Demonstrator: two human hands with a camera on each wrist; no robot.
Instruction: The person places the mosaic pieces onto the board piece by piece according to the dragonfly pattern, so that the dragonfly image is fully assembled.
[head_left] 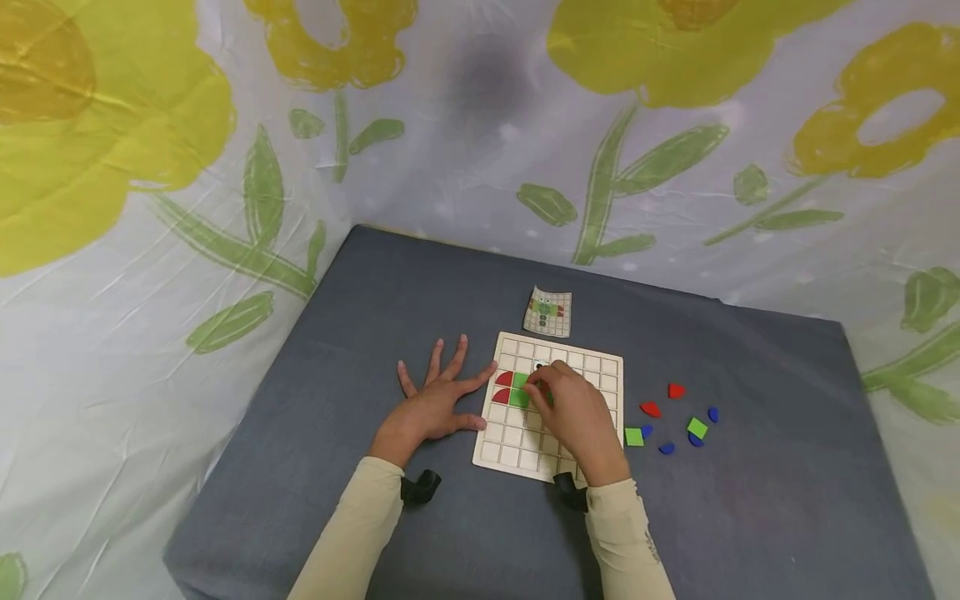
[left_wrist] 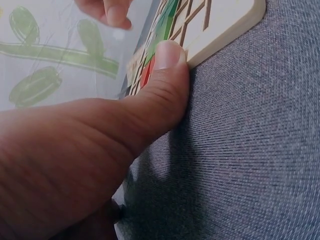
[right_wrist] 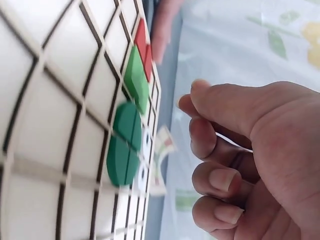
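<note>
A pale wooden grid board point(head_left: 512, 456) lies on the dark cloth. Set in its squares are red quarter-round pieces point(head_left: 502, 395), green square pieces point(head_left: 519, 398) and dark green rounded pieces point(right_wrist: 125, 145). My left hand point(head_left: 435, 410) rests with fingers spread at the board's left side; its thumb point(left_wrist: 167, 65) touches the edge. Over the board, my right hand point(head_left: 576, 417) has its fingers curled, thumb and index fingertips close together. The right wrist view shows no piece between them and some space above the dark green pieces. In the head view this hand covers part of the board.
A small pattern card point(head_left: 547, 313) with a bent corner lies behind the board. Right of the board are scattered red pieces point(head_left: 677, 391), green squares point(head_left: 634, 437) and several blue pieces point(head_left: 667, 448). A flowered curtain point(head_left: 465, 167) hangs around the table point(head_left: 780, 467).
</note>
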